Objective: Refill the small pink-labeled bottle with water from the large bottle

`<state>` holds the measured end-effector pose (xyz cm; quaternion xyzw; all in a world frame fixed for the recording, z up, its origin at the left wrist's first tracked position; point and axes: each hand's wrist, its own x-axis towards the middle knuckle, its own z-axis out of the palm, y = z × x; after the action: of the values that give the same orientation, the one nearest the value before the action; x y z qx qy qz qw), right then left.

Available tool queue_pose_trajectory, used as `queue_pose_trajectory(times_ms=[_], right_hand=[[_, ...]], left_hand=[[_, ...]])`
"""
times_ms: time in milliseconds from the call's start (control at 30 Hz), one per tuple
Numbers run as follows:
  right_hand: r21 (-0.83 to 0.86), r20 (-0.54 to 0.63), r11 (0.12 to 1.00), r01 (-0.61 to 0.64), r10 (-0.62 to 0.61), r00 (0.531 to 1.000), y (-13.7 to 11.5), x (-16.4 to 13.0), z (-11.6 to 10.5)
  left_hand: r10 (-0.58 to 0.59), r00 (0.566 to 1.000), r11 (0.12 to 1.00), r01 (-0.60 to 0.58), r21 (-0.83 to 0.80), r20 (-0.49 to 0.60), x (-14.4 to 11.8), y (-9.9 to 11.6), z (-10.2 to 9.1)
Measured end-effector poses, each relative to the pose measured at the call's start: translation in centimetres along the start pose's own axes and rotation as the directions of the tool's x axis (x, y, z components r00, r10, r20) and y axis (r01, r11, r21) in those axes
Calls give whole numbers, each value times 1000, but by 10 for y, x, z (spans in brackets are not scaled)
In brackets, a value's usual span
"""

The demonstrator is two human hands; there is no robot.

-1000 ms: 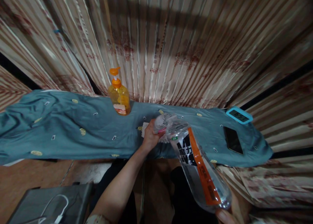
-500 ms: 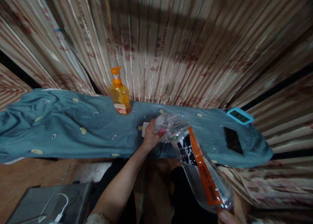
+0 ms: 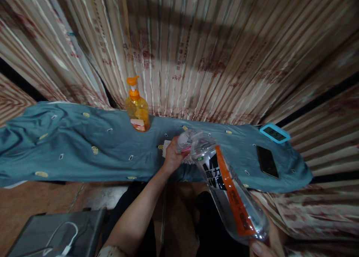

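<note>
A large clear plastic bottle (image 3: 224, 182) with a black and orange label lies tilted, its neck pointing away over the teal cloth (image 3: 84, 148). My right hand (image 3: 266, 245) grips its base at the bottom right edge of the view. My left hand (image 3: 172, 156) holds a small clear container (image 3: 183, 141) with a pink band right at the bottle's mouth. A white tissue or paper (image 3: 166, 147) lies under the left hand on the cloth.
An orange pump bottle (image 3: 137, 107) stands on the cloth at the back. A black phone (image 3: 267, 160) and a blue digital timer (image 3: 274, 132) lie at the right end. Striped curtains hang behind. A grey box with a white cable (image 3: 61, 234) sits bottom left.
The big bottle's base has sunk slightly lower and to the right. My left hand and the small container have stayed in place.
</note>
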<state>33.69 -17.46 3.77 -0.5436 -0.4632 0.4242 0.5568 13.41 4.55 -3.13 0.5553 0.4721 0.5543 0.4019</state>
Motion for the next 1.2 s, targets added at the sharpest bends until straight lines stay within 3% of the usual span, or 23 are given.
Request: queue_pose_trajectory(times_ms=[200,433,600,767,1033,1200], right_hand=[[73,-76,995,-69,75,994,-13,6,11],[27,-131,995,-97,99,986,-18,1,13],[31,-63,987,-156,157,986,-23,2,12],[22,-7,994,-103,103,995,-16,6,2],[51,-43,996,-74,76,996,-11,5,6],[-16,-38,999,-32,31,999,-4,5,-1]], left_hand=[[1,1000,1000,-1,11,3,1,0,-1],[-12,1000,1000,12,-11,2,0,0,0],[-24,1000,1000,24,-9,8,1,2,-1],[-14,1000,1000,14,22,8,2,3,-1],[-27,999,996,24,90,28,8,8,-5],[-9,999,995,4,96,51,9,12,-9]])
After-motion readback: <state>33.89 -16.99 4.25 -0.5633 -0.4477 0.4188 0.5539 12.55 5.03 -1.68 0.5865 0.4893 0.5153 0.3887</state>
